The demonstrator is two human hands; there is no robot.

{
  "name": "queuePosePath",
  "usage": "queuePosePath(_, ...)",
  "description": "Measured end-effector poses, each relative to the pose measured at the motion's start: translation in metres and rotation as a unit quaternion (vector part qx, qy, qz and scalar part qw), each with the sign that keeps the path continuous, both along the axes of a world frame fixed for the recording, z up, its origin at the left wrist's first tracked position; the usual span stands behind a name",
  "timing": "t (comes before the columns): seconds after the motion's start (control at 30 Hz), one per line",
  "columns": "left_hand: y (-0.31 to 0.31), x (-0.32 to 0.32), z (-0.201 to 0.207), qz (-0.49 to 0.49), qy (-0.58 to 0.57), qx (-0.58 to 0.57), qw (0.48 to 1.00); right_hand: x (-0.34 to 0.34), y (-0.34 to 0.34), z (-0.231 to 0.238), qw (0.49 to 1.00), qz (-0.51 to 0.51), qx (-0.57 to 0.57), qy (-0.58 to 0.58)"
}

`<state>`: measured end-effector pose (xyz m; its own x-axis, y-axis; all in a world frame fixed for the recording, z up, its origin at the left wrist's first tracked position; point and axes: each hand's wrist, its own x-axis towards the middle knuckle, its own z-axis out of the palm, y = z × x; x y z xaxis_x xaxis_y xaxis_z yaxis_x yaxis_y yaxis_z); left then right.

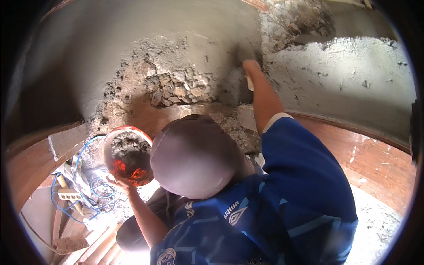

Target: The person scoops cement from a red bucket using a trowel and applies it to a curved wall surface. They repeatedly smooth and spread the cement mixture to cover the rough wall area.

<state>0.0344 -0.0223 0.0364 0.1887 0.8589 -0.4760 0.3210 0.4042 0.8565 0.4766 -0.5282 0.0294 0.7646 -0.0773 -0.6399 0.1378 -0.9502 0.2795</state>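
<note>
My right hand (pixel 251 68) is stretched up to the wall, closed round the pale handle of a trowel (pixel 250 84). The trowel's blade is blurred against the grey mortar. At lower left, my left hand (pixel 123 183) grips the near rim of a round bucket (pixel 150 140). Grey mortar (pixel 128 145) lies inside, and its inner wall glows orange-red. Wet-looking plaster (pixel 198 20) covers much of the wall, surrounding a bare patch of broken stones (pixel 179 86). A rounded, mauve-grey cloth-covered shape (pixel 194 154) hides the area between my arms; I cannot tell for certain what it is.
A blue cable (pixel 84 152) loops beside the bucket, near a pale power strip (pixel 70 194). Wooden boards (pixel 101 247) lie at lower left. On the right, a reddish-brown plank (pixel 375 172) runs below a rough, lighter wall section (pixel 335 79).
</note>
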Motion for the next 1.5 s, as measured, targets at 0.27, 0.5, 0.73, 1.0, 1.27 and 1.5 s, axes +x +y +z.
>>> queuePosePath(0.27, 0.009, -0.015, -0.044, -0.113, 0.126, 0.114, 0.979, 0.004, -0.078, -0.094, 0.767, -0.615, 0.121, -0.137)
queuePosePath(0.5, 0.005, -0.01, -0.014, -0.027, 0.023, 0.048, 0.998, -0.033, 0.035, -0.007, 0.877, -0.385, 0.258, -0.128)
queuePosePath(0.73, 0.002, -0.003, -0.017, -0.037, 0.015, 0.032, 0.999, -0.113, -0.014, -0.124, 0.912, -0.396, 0.091, -0.049)
queuePosePath(1.0, 0.0, -0.001, -0.018, -0.025, 0.001, 0.029, 0.999, -0.09, 0.047, -0.119, 0.934, -0.254, 0.223, -0.113)
queuePosePath(1.27, 0.007, -0.011, -0.014, 0.004, 0.003, 0.032, 0.999, -0.095, 0.033, -0.069, 1.0, 0.001, 0.021, -0.01)
queuePosePath(1.5, 0.012, -0.018, -0.019, 0.002, -0.1, 0.003, 0.995, -0.026, 0.073, -0.064, 0.872, -0.397, 0.281, -0.049)
